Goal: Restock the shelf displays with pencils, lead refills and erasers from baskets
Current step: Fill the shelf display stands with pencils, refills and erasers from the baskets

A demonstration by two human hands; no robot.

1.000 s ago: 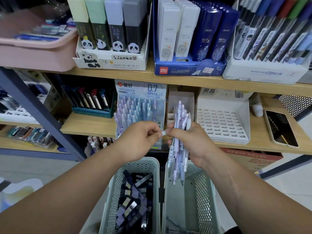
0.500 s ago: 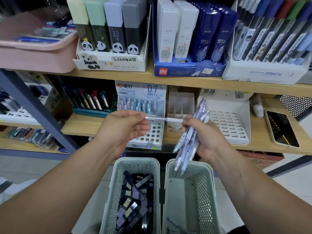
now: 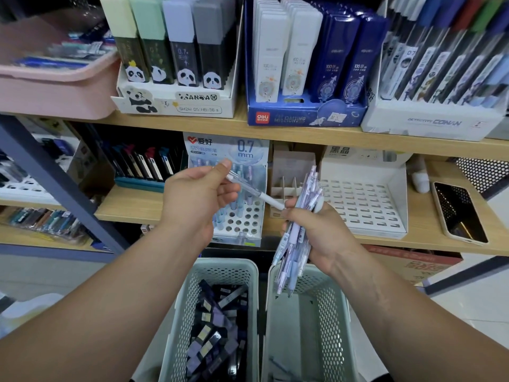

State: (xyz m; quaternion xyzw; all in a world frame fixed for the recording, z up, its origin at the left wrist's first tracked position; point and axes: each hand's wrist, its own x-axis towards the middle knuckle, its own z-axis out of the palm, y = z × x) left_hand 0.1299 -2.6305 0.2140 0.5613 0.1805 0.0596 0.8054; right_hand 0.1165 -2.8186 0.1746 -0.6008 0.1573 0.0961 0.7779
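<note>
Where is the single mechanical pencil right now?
In the head view, centre frame: the left hand pinches the single pencil in front of the 0.7 mm display, its white end beside the bundle of pencils in the right hand.

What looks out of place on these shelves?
A phone lies flat on the lower shelf at the far right, beside an empty white slotted tray. It is not stationery like everything around it, and its near end sits close to the shelf's front edge.
</note>
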